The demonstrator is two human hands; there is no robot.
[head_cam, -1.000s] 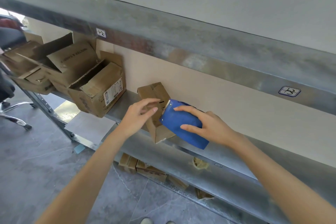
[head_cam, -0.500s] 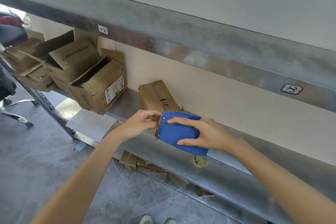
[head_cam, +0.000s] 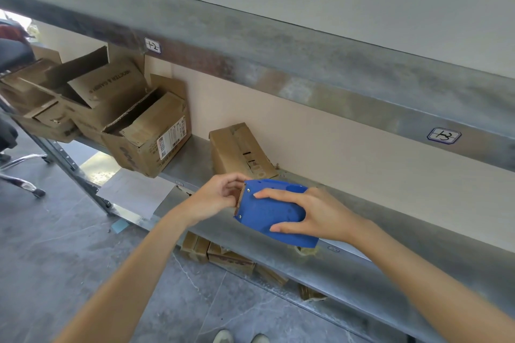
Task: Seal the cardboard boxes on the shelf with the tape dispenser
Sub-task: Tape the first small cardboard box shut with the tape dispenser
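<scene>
My right hand grips a blue tape dispenser in front of the metal shelf. Its toothed blade faces left. My left hand is at that blade, with fingertips curled and pinching at the tape end there. Just behind both hands a small closed cardboard box stands on the shelf against the back wall. Further left on the shelf lie several open cardboard boxes with their flaps up.
An upper shelf beam with handwritten labels runs overhead. Flattened cardboard pieces lie on the floor under the shelf. A chair base stands at the far left, and shoe tips show at the bottom.
The dispenser has come off the small box and moved down toward me. My left hand left the box and went to the dispenser's blade.
</scene>
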